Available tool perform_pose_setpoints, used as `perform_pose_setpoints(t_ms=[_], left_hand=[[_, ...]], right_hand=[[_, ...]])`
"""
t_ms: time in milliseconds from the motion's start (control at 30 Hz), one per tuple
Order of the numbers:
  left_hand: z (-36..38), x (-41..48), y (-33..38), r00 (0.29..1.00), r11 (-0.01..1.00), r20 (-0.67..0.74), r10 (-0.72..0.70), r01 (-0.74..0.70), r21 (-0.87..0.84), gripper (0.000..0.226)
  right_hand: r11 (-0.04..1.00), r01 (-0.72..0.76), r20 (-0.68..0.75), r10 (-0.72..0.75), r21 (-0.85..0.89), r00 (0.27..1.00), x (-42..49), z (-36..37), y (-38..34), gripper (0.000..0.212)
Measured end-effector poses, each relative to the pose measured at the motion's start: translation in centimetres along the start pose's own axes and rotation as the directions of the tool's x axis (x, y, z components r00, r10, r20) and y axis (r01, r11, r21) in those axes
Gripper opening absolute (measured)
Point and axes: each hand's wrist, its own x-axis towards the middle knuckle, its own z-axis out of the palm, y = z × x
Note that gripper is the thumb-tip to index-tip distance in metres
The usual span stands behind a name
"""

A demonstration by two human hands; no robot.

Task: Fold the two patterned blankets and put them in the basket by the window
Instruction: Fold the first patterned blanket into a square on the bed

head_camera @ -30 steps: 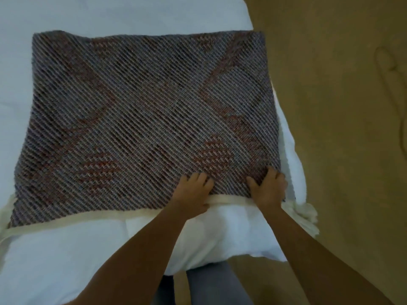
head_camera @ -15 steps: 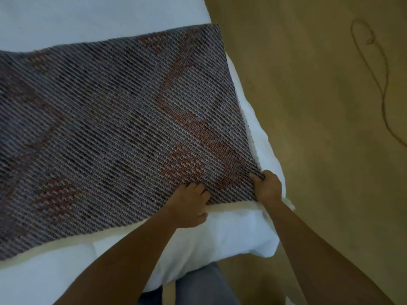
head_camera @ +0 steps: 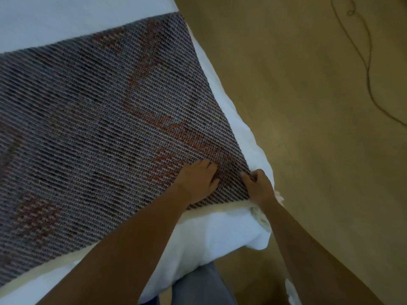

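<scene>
The patterned blanket (head_camera: 99, 119) lies flat on the white bed (head_camera: 220, 234), its near corner at the bed's corner. The right hand (head_camera: 258, 187) is closed, pinching that corner; the left hand (head_camera: 199, 180) rests open and flat just beside it. Best to press down, lift both layers together, and carry them across squarely.

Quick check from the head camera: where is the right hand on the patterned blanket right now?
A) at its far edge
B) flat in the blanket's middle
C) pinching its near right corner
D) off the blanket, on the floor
C: the right hand pinches the patterned blanket at its near right corner, by the left hand.
</scene>
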Motion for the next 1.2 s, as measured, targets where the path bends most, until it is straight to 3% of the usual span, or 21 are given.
perform_pose_setpoints(t_ms=[100,200,400,633,767,900,1067,1200], left_hand=[[-1.4,2.2,-0.6,0.996,1.0,-0.088,-0.018,0.02,0.021,0.035],[-2.5,4.8,-0.8,0.995,0.995,-0.093,-0.046,0.054,0.086,0.034],[-5.7,9.7,-2.3,0.995,0.962,-0.091,-0.026,0.05,0.269,0.051],[-10.4,14.4,-5.9,0.993,0.88,0.078,-0.094,0.046,0.472,0.067],[-12.3,15.5,-7.4,0.994,0.785,0.082,-0.073,0.006,0.619,0.051],[-13.6,15.8,-8.0,0.992,0.686,0.032,-0.121,0.061,0.725,0.031],[-14.4,13.6,-10.3,0.993,0.74,-0.073,-0.089,0.115,0.663,0.023],[-14.8,10.0,-13.1,0.966,0.79,-0.176,-0.189,0.256,0.557,0.036]], right_hand=[[0.995,0.031,-0.038,-0.027,0.098,0.999,0.5,0.4,-0.6,0.04],[0.995,-0.025,0.04,0.021,0.096,0.999,0.8,0.8,-1.4,0.049],[0.997,0.054,0.139,-0.062,0.061,0.988,3.6,0.2,-4.6,0.046],[0.992,0.085,0.214,-0.102,0.088,0.971,6.0,2.6,-8.4,0.052],[0.991,0.059,0.175,-0.08,0.121,0.981,5.7,2.5,-8.0,0.048],[0.983,0.11,0.198,-0.138,0.145,0.97,5.3,2.2,-9.2,0.022],[0.981,0.13,0.104,-0.145,0.144,0.984,3.0,3.0,-11.7,0.023],[0.975,0.198,0.119,-0.209,0.103,0.971,-0.2,4.6,-14.0,0.026]])
